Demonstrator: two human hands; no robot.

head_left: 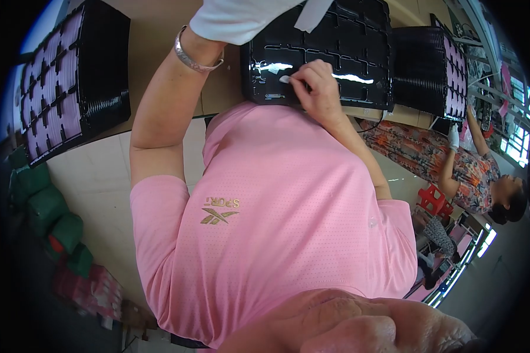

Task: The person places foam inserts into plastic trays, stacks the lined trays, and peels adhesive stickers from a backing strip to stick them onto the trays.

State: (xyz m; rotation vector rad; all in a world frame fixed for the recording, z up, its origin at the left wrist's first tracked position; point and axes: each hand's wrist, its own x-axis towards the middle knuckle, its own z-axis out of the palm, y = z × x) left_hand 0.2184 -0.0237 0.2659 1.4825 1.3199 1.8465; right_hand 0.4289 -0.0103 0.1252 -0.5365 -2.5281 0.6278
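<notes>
A glossy black plastic tray (330, 47) with moulded ridges lies in front of my body. My right hand (318, 91) is bare and rests over its near part. Its thumb and forefinger are pinched at a small white piece (284, 79) close to the tray's surface. My left hand (241, 17), in a white glove with a metal bangle at the wrist, reaches over the tray's left corner. The top edge of the view cuts off its fingers. A pale strip (314, 15) hangs beside that glove over the tray; I cannot tell whether the hand holds it.
Black trays with pinkish-purple stripes stand at left (53, 82) and another black stack (421, 73) at right, on a brown surface (218, 97). A co-worker (471, 170) in floral clothes touches the right stack. Green sacks (47, 200) and a red stool (431, 199) are on the floor.
</notes>
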